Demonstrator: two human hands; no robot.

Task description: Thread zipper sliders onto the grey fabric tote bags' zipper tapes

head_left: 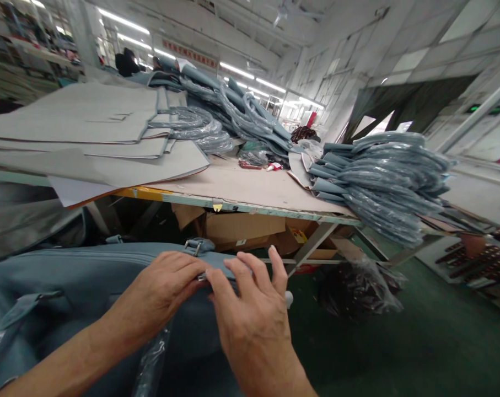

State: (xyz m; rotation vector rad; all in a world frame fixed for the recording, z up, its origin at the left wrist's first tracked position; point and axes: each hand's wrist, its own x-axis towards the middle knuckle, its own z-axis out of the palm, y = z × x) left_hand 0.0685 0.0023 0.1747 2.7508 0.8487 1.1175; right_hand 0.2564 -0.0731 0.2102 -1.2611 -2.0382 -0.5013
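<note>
A blue-grey bag (pixel 88 270) with a zip along its top edge fills the lower left in the head view. My left hand (pixel 162 286) is closed in a pinch at the bag's end, on a small metal piece (pixel 202 277) that looks like a zipper pull. Against those fingertips rests the thumb of my right hand (pixel 252 309); its thumb and forefinger close on the bag's edge while the outer fingers are raised. A metal buckle (pixel 192 246) on a short tab sits just beyond my hands. Plastic film wraps the bag's strap (pixel 152 355).
Ahead is a workbench (pixel 241 184) carrying stacked pale sheets (pixel 96 118) and bundles of plastic-wrapped blue-grey straps (pixel 390 171). A small red-and-white tube (pixel 274 166) lies there. Cardboard boxes (pixel 241 229) stand underneath, and a dark plastic-wrapped bundle (pixel 357 289) lies on the green floor.
</note>
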